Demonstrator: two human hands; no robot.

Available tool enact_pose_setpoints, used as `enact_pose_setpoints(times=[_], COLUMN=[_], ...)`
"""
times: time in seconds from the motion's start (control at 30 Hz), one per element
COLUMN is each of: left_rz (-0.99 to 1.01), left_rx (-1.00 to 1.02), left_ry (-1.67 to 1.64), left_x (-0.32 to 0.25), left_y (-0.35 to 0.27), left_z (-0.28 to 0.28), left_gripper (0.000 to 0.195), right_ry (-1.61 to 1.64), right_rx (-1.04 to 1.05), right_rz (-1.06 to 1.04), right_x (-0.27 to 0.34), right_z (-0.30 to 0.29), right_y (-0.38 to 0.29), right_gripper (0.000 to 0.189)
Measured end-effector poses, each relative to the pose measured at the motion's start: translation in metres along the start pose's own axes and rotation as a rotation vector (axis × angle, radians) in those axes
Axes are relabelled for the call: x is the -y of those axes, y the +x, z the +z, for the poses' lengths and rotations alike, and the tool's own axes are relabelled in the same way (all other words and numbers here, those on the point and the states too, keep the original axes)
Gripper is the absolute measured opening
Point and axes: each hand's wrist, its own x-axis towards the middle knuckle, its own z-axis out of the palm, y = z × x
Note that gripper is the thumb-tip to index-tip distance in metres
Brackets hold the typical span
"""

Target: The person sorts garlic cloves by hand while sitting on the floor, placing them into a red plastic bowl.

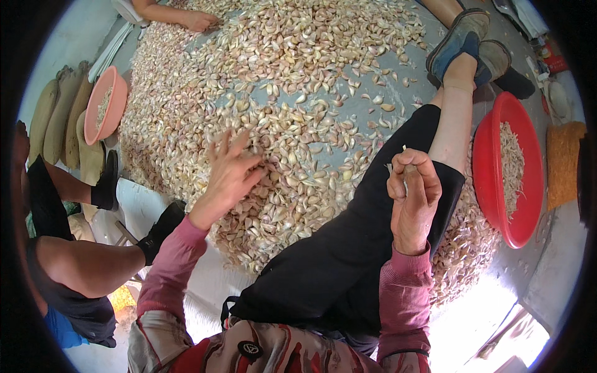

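Note:
My left hand is over a broad heap of unpeeled garlic cloves, its fingers spread and slightly blurred. It seems to hold nothing, and I cannot tell whether the fingertips touch the cloves. Above my outstretched black-trousered leg, my right hand is curled with thumb against fingers. A small pale sliver sticks out above its fingers; the rest of what it grips is mostly hidden.
A red plastic basin at right and a pink basin at left hold thin pale strips. Filled sacks stand at far left. Another person's hand reaches into the cloves at top. Someone's bare leg is at left; shoes are upper right.

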Motion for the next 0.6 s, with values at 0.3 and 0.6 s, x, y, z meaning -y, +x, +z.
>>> enact_pose_setpoints(times=[0.3, 0.6], left_rz=[0.213, 0.203], left_rx=[0.059, -0.057], left_ry=[0.122, -0.228], left_x=[-0.096, -0.019], left_y=[0.052, -0.078], left_z=[0.055, 0.011], left_gripper=[0.074, 0.028], right_ry=[0.013, -0.011], right_rx=[0.009, 0.094], right_rz=[-0.011, 0.035], right_x=[0.0, -0.005], right_z=[-0.006, 0.001], right_y=[0.001, 0.001], right_gripper=[0.016, 0.017])
